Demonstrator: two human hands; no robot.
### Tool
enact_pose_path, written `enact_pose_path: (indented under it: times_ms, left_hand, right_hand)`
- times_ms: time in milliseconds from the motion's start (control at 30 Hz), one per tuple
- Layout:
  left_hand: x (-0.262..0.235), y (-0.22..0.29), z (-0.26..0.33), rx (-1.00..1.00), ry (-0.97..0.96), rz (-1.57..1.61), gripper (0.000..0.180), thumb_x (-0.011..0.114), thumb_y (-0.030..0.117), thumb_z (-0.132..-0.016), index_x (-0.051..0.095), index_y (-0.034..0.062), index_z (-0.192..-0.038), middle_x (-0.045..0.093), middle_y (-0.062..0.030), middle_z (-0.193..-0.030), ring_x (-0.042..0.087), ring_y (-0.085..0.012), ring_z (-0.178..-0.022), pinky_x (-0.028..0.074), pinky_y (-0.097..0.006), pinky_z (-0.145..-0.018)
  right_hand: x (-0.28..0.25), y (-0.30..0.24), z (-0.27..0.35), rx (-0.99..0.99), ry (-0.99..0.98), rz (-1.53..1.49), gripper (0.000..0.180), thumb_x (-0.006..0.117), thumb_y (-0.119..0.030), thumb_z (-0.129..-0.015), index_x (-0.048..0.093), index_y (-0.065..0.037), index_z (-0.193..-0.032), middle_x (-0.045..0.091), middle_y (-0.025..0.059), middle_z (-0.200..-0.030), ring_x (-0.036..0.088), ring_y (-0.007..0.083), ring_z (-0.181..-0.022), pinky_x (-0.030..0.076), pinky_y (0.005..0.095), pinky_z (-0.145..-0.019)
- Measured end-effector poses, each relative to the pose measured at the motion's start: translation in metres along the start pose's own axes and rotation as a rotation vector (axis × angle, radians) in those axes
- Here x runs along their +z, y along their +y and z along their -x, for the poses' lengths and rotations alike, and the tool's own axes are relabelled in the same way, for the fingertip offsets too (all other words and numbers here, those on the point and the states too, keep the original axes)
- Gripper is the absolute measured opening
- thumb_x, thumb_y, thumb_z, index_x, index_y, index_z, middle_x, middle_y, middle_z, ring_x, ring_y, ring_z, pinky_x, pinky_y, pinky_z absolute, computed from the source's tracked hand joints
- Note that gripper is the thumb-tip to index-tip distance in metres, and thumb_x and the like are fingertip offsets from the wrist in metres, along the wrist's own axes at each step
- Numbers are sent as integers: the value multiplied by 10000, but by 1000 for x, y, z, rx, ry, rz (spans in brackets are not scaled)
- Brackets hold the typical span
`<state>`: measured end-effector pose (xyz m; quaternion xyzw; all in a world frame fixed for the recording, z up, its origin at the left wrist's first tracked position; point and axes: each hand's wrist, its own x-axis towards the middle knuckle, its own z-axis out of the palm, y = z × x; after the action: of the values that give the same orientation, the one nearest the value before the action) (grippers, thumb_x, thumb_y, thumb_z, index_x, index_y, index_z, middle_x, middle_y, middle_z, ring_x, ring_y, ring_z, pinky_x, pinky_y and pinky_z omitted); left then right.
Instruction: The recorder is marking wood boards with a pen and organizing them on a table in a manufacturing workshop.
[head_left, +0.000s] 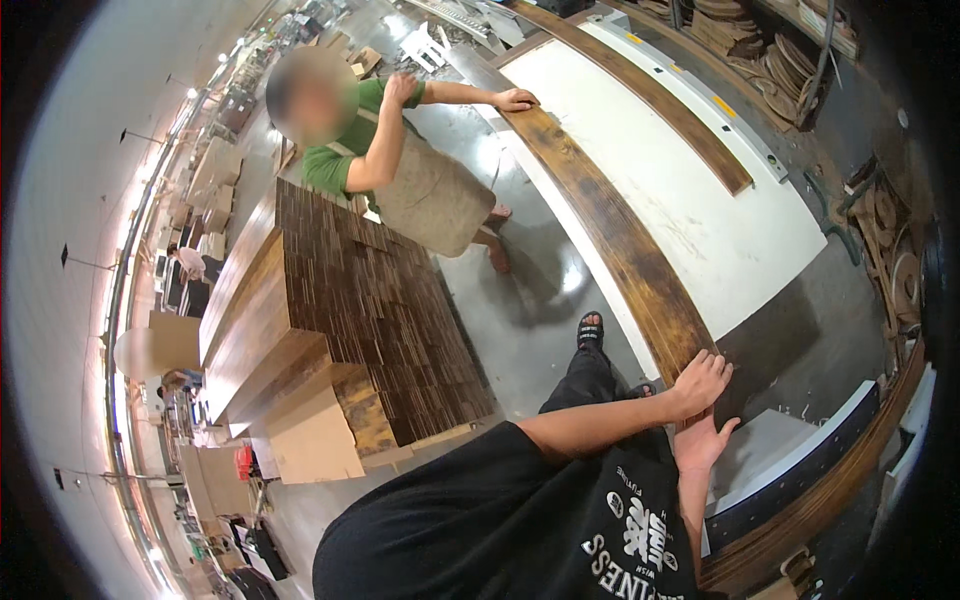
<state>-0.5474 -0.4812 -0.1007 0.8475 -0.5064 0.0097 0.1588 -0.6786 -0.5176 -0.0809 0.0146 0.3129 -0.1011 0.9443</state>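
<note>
A long dark-brown wooden plank (pixel 610 215) lies along the left edge of a white-topped table (pixel 770 270). At its near end my left hand (pixel 703 384) is closed over the edge, fingers curled. Just below it, my right hand (pixel 704 446) is against the plank's end with the thumb stretched out. Its other fingers are mostly hidden by the plank and my left hand. A co-worker in a green shirt and apron (pixel 425 200) rests one hand (pixel 516 100) on the plank's far end.
A second brown plank (pixel 690 130) lies farther right on the table, beside a pale metal rail (pixel 690 85). A tall stack of planks (pixel 370 310) stands to the left. More long brown strips (pixel 830 520) lie at the lower right, next to a curved dark-and-white beam (pixel 800 480).
</note>
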Motion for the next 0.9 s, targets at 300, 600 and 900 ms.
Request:
enact_pose_path:
  times_ms: [300,600,900]
  left_hand:
    - [-26,-39,-14,-137,26,-57,343,593,196,-929,660,-8,-1196,646,-109,-996,622,-258,-976,452,-388,-903]
    - [-33,3,-25,-109,-100,326,340,632,169,-917,719,73,-1231,660,-122,-969,676,-314,-950,514,-438,-850]
    - [-72,-73,9,-1046,-338,1972,339,619,224,-1066,639,77,-1371,669,-26,-952,637,-138,-800,570,-301,-666]
  right_hand:
    - [-25,-6,-7,-49,35,111,1048,325,-861,-959,226,-114,-1689,179,77,-1768,179,300,-1598,86,462,-1291]
    - [-74,-16,-18,3,-214,29,923,453,-803,-969,451,-94,-1560,533,79,-1528,505,248,-1376,396,421,-1145]
    - [-37,-18,-70,-373,356,496,918,673,-656,-956,367,-89,-1609,482,123,-1583,508,290,-1391,378,435,-1169]
